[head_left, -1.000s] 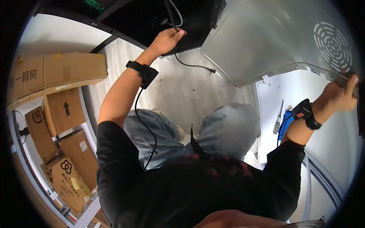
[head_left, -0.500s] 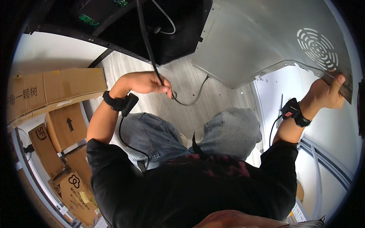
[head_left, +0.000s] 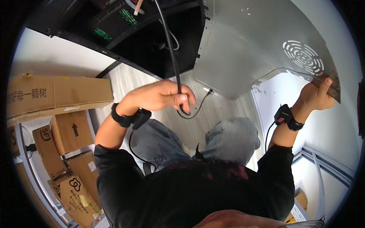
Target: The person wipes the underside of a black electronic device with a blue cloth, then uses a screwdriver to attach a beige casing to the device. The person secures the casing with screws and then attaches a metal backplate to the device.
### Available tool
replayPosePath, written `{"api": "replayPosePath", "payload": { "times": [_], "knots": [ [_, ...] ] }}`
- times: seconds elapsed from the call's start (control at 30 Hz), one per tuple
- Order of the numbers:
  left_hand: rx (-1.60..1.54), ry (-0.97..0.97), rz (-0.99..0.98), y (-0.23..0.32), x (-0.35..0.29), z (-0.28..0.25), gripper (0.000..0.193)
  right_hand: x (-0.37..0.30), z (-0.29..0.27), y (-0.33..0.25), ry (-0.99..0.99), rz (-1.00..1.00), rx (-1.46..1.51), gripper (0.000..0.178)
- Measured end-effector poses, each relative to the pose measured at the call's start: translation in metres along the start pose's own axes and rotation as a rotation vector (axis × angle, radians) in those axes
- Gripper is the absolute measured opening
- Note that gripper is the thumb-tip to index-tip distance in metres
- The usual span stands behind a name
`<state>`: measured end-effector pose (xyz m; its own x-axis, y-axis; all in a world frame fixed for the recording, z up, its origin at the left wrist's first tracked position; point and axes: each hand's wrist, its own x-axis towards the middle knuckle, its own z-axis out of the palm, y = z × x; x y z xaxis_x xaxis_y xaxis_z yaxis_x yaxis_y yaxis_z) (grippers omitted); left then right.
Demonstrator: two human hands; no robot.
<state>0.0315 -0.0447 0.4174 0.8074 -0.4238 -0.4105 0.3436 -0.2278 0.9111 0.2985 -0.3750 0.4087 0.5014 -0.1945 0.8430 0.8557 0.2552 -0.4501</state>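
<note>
A black cable (head_left: 170, 41) runs down from the upper edge into my left hand (head_left: 165, 95), whose fingers are closed round it. Below that hand the cable bends and loops up to the lower edge of a large grey metal panel (head_left: 235, 49). My right hand (head_left: 318, 93) grips the panel's lower right corner, thumb on the near face, fingers behind it. Round vent slots (head_left: 303, 57) pierce the panel above this hand. To the panel's left stands an open black cabinet (head_left: 152, 57) with green circuit boards (head_left: 128, 17) and a pale wire inside.
Cardboard boxes (head_left: 76, 93) are stacked on a metal rack (head_left: 28, 159) at the left. A grey metal frame (head_left: 323, 163) stands by the white wall at the right. Under my knees is a light wood-look floor (head_left: 129, 81).
My left hand has moved right with the cable. My right hand and the panel corner have shifted slightly left and down in view. The cabinet's circuit boards show more fully.
</note>
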Motion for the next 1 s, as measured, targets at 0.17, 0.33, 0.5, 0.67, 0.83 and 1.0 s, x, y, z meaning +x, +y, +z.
{"api": "replayPosePath", "payload": {
  "times": [0.17,0.33,0.5,0.67,0.83,1.0],
  "knots": [
    [-0.012,-0.136,0.170,0.025,-0.025,0.014,0.024,-0.001,-0.002,0.007,0.051,0.058,0.063,0.023],
    [-0.094,-0.354,0.373,0.045,-0.052,0.017,0.033,0.008,0.009,0.019,-0.001,-0.004,0.152,0.015],
    [-0.207,-0.392,0.456,0.062,-0.076,0.018,0.045,0.013,0.049,0.025,-0.027,-0.006,0.231,0.018],
    [-0.285,-0.283,0.581,0.073,-0.086,0.031,0.043,0.005,0.057,0.039,-0.023,0.109,0.348,0.021],
    [-0.310,-0.143,0.660,0.081,-0.101,0.032,0.040,-0.014,0.072,0.052,0.023,0.288,0.446,0.022],
    [-0.143,-0.129,0.629,0.094,-0.110,0.022,0.041,-0.024,0.067,0.074,-0.042,0.400,0.499,0.020]
  ]
}}
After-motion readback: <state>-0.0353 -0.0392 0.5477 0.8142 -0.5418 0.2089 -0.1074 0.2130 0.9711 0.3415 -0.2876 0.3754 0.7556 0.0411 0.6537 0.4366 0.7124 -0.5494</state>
